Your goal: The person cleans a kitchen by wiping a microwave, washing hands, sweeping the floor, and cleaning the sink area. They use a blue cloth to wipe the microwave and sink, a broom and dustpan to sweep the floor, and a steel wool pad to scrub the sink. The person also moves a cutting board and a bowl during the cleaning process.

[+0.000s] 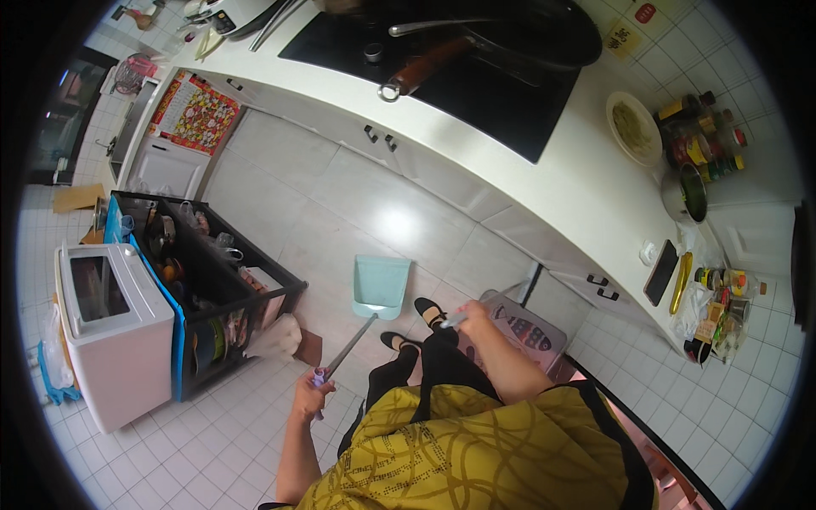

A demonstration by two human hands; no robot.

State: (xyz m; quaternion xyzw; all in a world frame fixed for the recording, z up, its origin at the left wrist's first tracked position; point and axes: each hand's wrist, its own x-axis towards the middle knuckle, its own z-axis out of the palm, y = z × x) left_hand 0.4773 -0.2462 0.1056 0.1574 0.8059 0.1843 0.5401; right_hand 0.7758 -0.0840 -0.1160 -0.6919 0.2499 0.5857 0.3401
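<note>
My left hand (310, 394) is closed around the lilac grip of a long metal handle. That handle runs to a pale green dustpan (382, 284), which lies on the grey tile floor ahead of my feet. In my right hand (473, 319) is a light grey pole (456, 318). The pole slants towards a dark, narrow floor-brush or squeegee head (534, 284) near the base cabinets; its exact kind is hard to tell. Beneath my right forearm lies a pinkish mat with a fish pattern (526, 331). My black shoes stand between dustpan and mat.
Along the front runs a white counter with a black cooktop (433, 83), a wok with a wooden handle (433, 67), a plate of food (634, 129) and a metal pot (684, 193). At left stand a black shelf rack (242, 306) and a white countertop oven (121, 357). A plastic bag (278, 339) touches the rack.
</note>
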